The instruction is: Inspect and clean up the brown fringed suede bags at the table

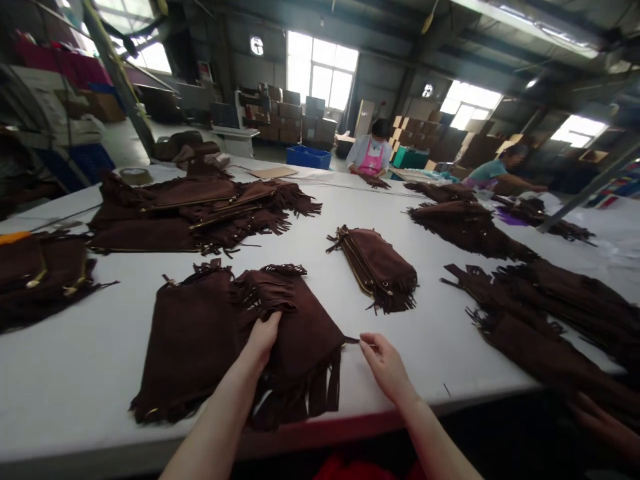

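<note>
a zipped bundle [380, 257] of brown pouches lay on the white table [305, 257], and everything else could be placed from it. the fringed bag [313, 327] lay nearer the wearer than the bundle and to its left, flat on the cloth, its long fringe [313, 393] turned to the near table edge. beside it, further left of the bundle, a second bag [195, 340] lay flat and seemed to touch it. a larger heap [165, 213] sat left of the bundle and beyond these two.

the right hand [385, 363], nearer than the bundle and just below it in view, had its fingertips together on a thin dark strip [352, 340] at the bag's corner. the left hand [263, 337] rested at the bag's other side, by the bunched upper fringe [270, 287]; its fingers were partly hidden, so whether they pinched anything could not be told.

the bag looked light, soft and limp, with a matt face unlikely to slip. the body seemed the sounder place to hold, palm flat or edge gripped; the strip looked slender, best pulled gently, and loose fringe would likely tangle or fold under.
</note>
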A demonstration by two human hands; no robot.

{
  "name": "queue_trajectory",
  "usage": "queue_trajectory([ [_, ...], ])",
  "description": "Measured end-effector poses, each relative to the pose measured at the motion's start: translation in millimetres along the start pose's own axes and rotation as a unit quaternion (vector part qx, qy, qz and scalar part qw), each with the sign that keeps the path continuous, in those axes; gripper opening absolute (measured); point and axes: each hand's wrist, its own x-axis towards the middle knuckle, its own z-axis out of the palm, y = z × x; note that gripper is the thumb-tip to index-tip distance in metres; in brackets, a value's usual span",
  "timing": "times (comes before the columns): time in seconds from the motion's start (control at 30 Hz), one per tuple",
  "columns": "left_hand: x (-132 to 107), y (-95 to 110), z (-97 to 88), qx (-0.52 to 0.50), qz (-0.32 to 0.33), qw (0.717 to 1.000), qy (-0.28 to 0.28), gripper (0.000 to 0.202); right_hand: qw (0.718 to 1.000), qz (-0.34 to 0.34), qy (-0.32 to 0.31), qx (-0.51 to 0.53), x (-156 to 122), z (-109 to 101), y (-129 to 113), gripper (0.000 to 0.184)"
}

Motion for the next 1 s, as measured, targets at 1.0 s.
queue_trajectory([
  [1.0, -50, -6, 47.5, 0.183, 0.030, 0.950, -0.249, 0.072, 0.889, -0.233, -0.132, -0.371, -112, -60, -13, 0.035],
])
